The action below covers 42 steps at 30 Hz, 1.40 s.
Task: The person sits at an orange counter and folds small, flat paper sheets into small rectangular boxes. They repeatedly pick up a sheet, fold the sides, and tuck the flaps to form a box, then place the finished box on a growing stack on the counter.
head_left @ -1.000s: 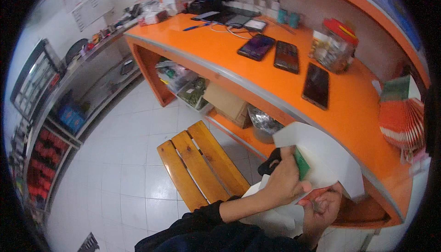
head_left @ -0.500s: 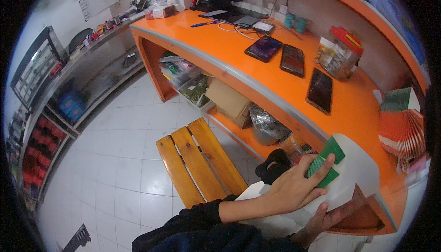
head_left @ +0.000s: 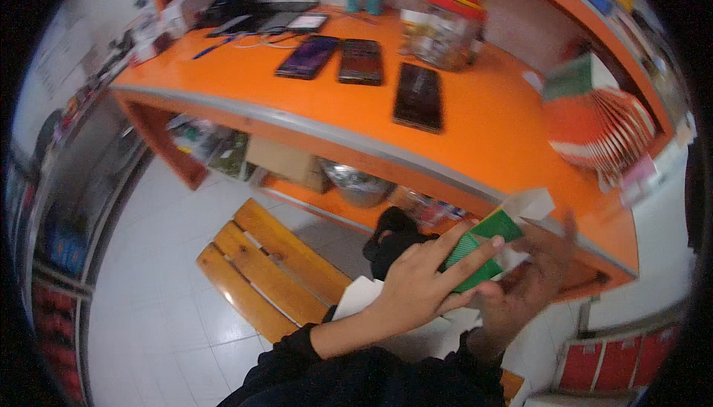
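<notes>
My left hand (head_left: 423, 277) lies with its fingers over a green-and-white paper sheet (head_left: 486, 230), pressing on the green part and holding it over my lap. A pale flap of the sheet stands up at its far right end. Close against the sheet's right side is my right hand (head_left: 531, 277), its thumb near the green part. Motion smears its fingers, so their grip cannot be made out. More white paper (head_left: 356, 295) lies below my left wrist, mostly hidden by my hands and sleeves.
The orange desk (head_left: 297, 99) ahead carries three dark phones, one of them here (head_left: 418, 97), a red-lidded jar (head_left: 445, 32) and a fanned stack of green, white and orange cards (head_left: 601, 121). A slatted wooden stool (head_left: 260, 273) stands at left. Boxes (head_left: 286, 162) fill the shelf below.
My view has swung to the right. My right hand has come up from beneath the sheet to its right side. The broad white part of the sheet now shows much less.
</notes>
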Each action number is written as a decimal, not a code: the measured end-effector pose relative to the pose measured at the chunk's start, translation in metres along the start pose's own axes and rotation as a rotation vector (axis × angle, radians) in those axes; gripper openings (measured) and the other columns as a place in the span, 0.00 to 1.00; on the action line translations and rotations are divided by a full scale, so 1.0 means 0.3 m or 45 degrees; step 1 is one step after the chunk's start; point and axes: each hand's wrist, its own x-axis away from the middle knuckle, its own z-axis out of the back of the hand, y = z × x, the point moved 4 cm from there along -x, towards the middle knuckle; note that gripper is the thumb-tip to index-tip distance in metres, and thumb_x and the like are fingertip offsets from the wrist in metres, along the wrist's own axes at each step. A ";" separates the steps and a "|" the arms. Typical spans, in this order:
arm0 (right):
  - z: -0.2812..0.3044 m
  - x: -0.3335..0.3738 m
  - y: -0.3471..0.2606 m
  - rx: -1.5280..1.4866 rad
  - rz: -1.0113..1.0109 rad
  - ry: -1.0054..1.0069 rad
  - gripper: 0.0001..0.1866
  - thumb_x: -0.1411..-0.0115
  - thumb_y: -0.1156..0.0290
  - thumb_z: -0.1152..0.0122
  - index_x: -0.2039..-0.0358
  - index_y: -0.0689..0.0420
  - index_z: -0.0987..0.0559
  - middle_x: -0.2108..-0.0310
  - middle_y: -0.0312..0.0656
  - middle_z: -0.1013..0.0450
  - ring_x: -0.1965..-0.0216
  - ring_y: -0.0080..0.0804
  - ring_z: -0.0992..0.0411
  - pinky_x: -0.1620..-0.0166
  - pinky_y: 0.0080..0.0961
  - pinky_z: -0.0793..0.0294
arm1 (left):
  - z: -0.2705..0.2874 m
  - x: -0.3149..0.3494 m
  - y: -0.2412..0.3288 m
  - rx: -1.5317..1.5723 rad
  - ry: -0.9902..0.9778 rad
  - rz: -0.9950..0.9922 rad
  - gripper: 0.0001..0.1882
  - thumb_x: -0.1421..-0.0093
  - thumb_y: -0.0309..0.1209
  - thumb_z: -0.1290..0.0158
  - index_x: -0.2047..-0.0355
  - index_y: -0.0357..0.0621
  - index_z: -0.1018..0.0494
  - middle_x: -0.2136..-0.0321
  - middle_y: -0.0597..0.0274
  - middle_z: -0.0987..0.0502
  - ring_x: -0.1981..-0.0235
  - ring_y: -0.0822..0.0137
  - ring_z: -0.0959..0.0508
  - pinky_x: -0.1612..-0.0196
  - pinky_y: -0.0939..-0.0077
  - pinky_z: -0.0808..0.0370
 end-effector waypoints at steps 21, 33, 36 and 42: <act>-0.125 0.112 0.104 -1.086 -0.495 -0.123 0.15 0.58 0.81 0.38 0.67 0.64 0.29 0.68 0.44 0.31 0.66 0.29 0.30 0.64 0.22 0.27 | -0.001 0.031 -0.090 0.629 0.399 0.339 0.05 0.53 0.22 0.49 0.74 0.35 0.31 0.60 0.48 0.30 0.65 0.66 0.26 0.65 0.79 0.32; -0.130 0.114 0.118 -1.254 -0.362 0.012 0.13 0.55 0.85 0.44 0.67 0.66 0.31 0.66 0.47 0.32 0.70 0.31 0.29 0.68 0.22 0.25 | 0.007 0.036 0.002 0.167 0.164 0.054 0.18 0.56 0.30 0.45 0.64 0.33 0.32 0.57 0.43 0.34 0.55 0.50 0.32 0.61 0.70 0.33; -0.123 0.126 0.119 -1.214 -0.404 0.011 0.12 0.53 0.80 0.43 0.67 0.65 0.31 0.65 0.48 0.33 0.68 0.32 0.30 0.68 0.23 0.25 | 0.001 0.043 0.006 0.200 0.119 0.028 0.23 0.54 0.36 0.46 0.59 0.34 0.33 0.53 0.40 0.38 0.52 0.46 0.36 0.57 0.67 0.35; -0.126 0.122 0.045 -1.209 -0.414 -0.360 0.17 0.51 0.62 0.45 0.65 0.61 0.30 0.61 0.50 0.34 0.58 0.43 0.35 0.57 0.36 0.34 | -0.046 0.050 -0.124 0.810 0.425 0.257 0.25 0.46 0.41 0.55 0.52 0.38 0.43 0.52 0.47 0.41 0.50 0.56 0.40 0.49 0.69 0.44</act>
